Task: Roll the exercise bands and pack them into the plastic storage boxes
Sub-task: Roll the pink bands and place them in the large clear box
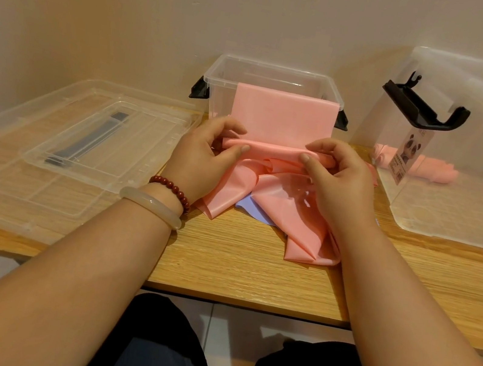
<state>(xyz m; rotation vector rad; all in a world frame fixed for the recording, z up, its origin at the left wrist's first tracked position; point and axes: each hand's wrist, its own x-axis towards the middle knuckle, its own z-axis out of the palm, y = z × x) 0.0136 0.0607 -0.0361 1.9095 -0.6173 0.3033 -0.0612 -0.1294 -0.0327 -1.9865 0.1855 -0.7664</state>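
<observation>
The left hand (207, 151) and the right hand (334, 173) are each pinching one end of a narrow roll forming at the near end of a pink exercise band (280, 116), with thumbs on the near side and fingers curling over the far side. The unrolled length is running up and draping over the near rim of the small clear box (272, 68) at far centre.

Progress is judged as partial. Pink rolls (433, 173) are already lying inside the large clear box (467, 217) at right. Loose pink bands (285, 216) and a lilac band (250, 208) are lying heaped on the surface (235, 271) beneath the hands, awaiting rolling. A lid (65, 137) is lying at left.
</observation>
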